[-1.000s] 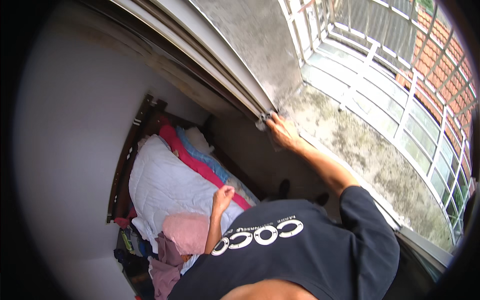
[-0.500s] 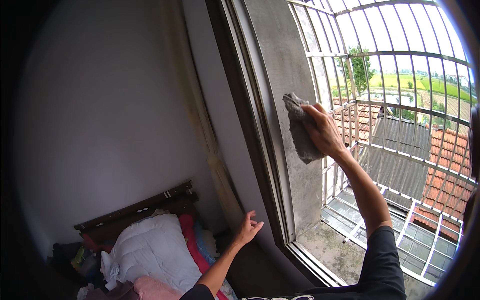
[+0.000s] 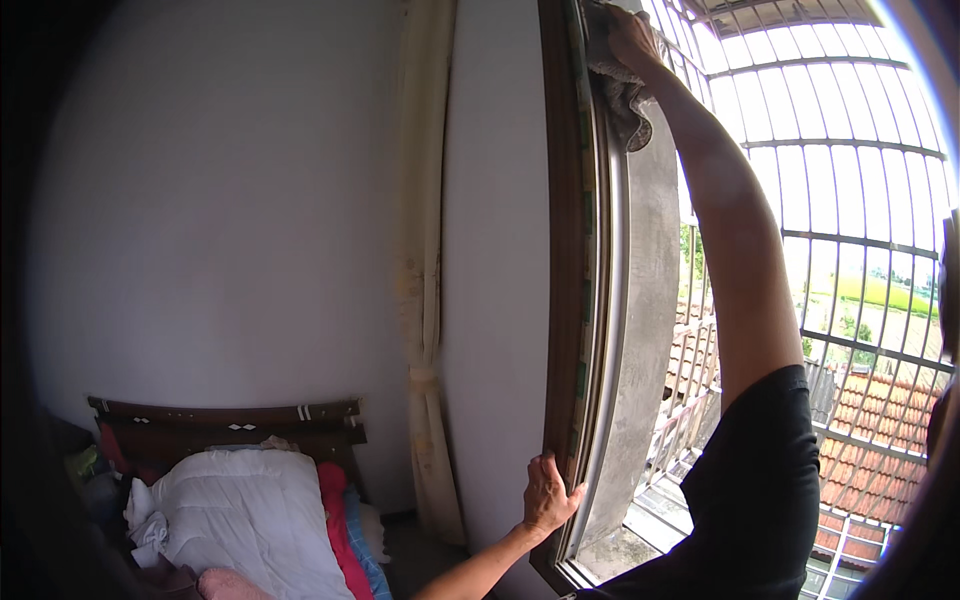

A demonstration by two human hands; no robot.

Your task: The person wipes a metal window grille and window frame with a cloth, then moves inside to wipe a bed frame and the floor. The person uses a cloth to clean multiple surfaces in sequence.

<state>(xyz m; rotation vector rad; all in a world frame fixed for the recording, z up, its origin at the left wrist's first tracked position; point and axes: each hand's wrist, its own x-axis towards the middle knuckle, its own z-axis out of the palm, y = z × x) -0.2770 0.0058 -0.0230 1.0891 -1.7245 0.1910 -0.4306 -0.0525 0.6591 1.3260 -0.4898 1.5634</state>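
Observation:
High up at the window's side, my right hand (image 3: pixel 634 42) grips a grey cleaning cloth (image 3: pixel 630 108). The cloth is bunched against the upper part of the window frame, and its loose end hangs down beside the grey concrete reveal (image 3: pixel 648 250). Lower down, my left hand (image 3: pixel 549 498) holds the edge of the brown window frame (image 3: pixel 566 330), fingers bent and thumb on the side toward the opening. My right arm stretches up across the open window.
Metal security bars (image 3: pixel 850 145) enclose the window outside, with tiled roofs (image 3: pixel 865 420) beyond. A tied cream curtain (image 3: pixel 424 300) hangs left of the frame. Farther left, a bed with a white quilt (image 3: pixel 240 510) and dark headboard (image 3: pixel 230 425) stands against the wall.
My right hand has gone up with the cloth, from the concrete reveal to the upper frame. My left hand has moved right and taken hold of the window frame. The view has turned upward.

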